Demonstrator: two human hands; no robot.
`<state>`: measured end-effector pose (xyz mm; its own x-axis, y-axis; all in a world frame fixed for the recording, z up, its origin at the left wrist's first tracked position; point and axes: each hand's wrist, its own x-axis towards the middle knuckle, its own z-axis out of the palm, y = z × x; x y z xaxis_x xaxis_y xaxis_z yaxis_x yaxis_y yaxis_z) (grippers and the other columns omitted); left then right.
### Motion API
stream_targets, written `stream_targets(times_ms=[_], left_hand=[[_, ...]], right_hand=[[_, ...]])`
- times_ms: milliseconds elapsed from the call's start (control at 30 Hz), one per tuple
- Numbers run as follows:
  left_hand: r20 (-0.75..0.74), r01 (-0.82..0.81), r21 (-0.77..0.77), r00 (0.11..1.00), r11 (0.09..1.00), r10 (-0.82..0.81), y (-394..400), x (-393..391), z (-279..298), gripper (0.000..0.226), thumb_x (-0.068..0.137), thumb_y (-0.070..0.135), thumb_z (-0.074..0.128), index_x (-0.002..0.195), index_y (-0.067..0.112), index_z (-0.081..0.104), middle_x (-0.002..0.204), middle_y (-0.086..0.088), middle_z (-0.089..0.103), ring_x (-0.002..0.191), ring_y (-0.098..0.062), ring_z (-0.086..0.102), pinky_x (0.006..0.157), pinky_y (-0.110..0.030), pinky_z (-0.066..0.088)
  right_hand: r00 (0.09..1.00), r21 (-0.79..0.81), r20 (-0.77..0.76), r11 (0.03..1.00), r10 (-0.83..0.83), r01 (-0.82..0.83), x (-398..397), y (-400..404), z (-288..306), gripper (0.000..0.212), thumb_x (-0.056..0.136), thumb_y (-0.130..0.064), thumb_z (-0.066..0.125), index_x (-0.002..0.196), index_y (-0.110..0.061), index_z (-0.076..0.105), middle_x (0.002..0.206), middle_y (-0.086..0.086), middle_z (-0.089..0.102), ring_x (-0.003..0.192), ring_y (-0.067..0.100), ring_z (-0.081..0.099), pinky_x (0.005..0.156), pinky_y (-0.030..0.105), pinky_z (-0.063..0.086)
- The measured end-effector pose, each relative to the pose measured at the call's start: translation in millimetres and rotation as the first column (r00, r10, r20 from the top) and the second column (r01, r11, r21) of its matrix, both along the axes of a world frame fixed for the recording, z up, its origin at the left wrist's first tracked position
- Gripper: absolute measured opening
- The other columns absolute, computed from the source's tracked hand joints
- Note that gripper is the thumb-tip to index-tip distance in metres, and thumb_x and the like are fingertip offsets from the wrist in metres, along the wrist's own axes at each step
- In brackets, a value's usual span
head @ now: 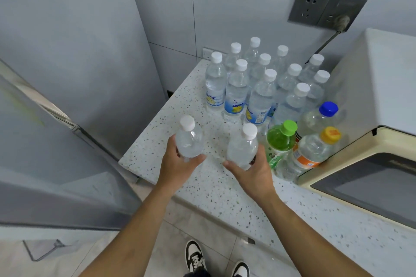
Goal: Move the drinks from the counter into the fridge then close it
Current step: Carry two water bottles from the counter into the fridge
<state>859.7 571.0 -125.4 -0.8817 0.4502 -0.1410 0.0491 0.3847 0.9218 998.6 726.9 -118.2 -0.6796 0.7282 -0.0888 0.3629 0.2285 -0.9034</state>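
Each hand grips a water bottle, left hand (177, 164) on one bottle (189, 139), right hand (252, 168) on another (243, 146), both upright, with the fridge (56, 96) off to the left.

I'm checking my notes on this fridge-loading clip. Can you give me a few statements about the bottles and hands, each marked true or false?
1. Each hand holds a white-capped bottle: left hand, right hand. True.
2. The green-capped bottle stands at the far back of the group. False: it is near the front, beside the orange-capped bottle.
3. A microwave sits right of the bottles. True.
4. The counter holds only two bottles. False: many remain.
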Motion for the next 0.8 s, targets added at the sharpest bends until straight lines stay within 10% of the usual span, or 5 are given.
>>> stream_targets(times_ms=[367,567,800], left_hand=[[0.040,0.035,0.039,0.999,0.999,-0.037,-6.0,-4.0,-23.4,0.069,0.063,0.057,0.079,0.118,0.062,0.038,0.117,0.030,0.055,0.106,0.006,0.056,0.076,-0.016,0.044],[0.064,0.027,0.104,0.997,0.994,-0.034,-22.5,2.3,-22.0,0.048,0.065,0.055,0.076,0.107,0.060,0.052,0.107,0.031,0.063,0.098,0.012,0.061,0.067,-0.005,0.048],[0.361,-0.065,0.283,0.931,0.957,-0.044,-66.3,35.6,-22.4,0.046,0.063,0.063,0.080,0.103,0.043,0.070,0.106,0.004,0.075,0.097,-0.017,0.073,0.072,-0.025,0.058]], right_hand=[[0.990,-0.092,-0.025,0.986,-0.141,0.138,-3.7,-11.5,-20.4,0.063,0.069,-0.039,0.088,0.110,-0.056,0.043,0.111,-0.028,0.058,0.101,-0.010,0.056,0.075,0.010,0.046],[0.984,-0.160,-0.070,0.976,-0.164,0.151,10.8,-21.9,-23.0,0.060,0.071,-0.033,0.088,0.120,-0.038,0.054,0.110,-0.019,0.066,0.099,-0.001,0.063,0.079,0.018,0.052],[0.977,-0.561,-0.158,0.827,-0.146,0.033,36.9,-43.7,-24.2,0.058,0.065,-0.045,0.079,0.113,-0.016,0.067,0.102,0.010,0.076,0.095,0.032,0.073,0.081,0.047,0.060]])
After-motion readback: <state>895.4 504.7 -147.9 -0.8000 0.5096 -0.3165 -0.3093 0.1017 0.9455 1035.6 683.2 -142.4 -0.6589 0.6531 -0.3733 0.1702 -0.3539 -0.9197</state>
